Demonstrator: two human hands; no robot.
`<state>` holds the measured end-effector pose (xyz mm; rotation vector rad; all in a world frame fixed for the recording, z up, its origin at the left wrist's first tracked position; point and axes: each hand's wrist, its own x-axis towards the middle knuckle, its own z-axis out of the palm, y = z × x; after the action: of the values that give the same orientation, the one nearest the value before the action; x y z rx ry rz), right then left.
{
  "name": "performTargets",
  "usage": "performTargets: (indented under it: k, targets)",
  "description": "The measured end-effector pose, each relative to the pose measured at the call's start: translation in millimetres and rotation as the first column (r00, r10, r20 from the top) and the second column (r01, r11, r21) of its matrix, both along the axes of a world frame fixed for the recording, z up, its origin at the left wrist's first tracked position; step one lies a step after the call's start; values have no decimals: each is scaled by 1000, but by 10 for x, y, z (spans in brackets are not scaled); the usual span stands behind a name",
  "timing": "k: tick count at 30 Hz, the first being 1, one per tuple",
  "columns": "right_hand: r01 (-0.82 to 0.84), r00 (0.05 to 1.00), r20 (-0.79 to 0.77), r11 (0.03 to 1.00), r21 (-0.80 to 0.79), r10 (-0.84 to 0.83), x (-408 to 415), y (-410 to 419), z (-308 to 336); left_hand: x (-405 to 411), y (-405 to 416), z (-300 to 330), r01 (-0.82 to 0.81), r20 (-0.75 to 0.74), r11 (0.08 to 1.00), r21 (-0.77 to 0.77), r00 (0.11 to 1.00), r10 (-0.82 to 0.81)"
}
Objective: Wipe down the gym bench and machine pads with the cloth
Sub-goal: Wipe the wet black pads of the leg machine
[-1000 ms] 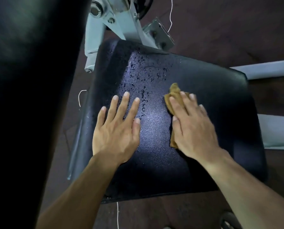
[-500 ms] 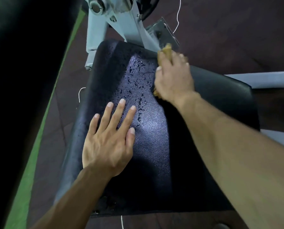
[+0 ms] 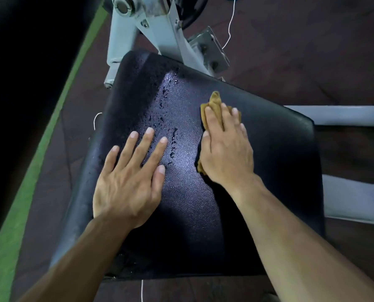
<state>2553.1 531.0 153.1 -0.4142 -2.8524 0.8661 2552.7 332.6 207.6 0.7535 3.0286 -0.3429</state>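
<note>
A black padded seat (image 3: pixel 275 162) of a gym machine fills the middle of the view, with water droplets (image 3: pixel 166 118) scattered over its left-centre part. My left hand (image 3: pixel 129 177) lies flat on the pad, fingers straight and spread. My right hand (image 3: pixel 225 147) presses a brown cloth (image 3: pixel 213 103) flat against the pad with straight fingers; the cloth sticks out past the fingertips and under the heel of the hand.
A pale grey metal frame (image 3: pixel 125 40) with a pivot rises behind the pad. Grey frame bars (image 3: pixel 345 116) run off to the right. A black upright pad (image 3: pixel 18 83) fills the left edge. A green floor strip (image 3: pixel 29 182) and a white cord (image 3: pixel 230 29) lie on the dark floor.
My right hand with the cloth went up to the pad's far edge, then came back toward me to the middle right. My left hand stayed flat in place.
</note>
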Motion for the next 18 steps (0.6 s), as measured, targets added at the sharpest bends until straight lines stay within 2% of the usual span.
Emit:
performTargets:
  k: [4,7,10,13,18]
  targets:
    - [43,999,2,999,-12,-43,-180,-82,63,-4,18,-4,3,-5,1000,5,1000,-3]
    - [-75,997,-31,996,-47,74,-112,-134,129,-2,29,11,1,-14,1000,-6,1000,-2]
    - [-181,982,-102,960,-215,162,9,-67,159,-7,41,41,7,-25,1000,-8,1000,-7]
    - [-137,985,-150,927,-348,89,78,92,136,5,23,51,10,-18,1000,-6,1000,-10]
    - [-116,984,-158,962,-248,78,78,163,-64,-22,-28,19,44,1,999,-3,999,-44]
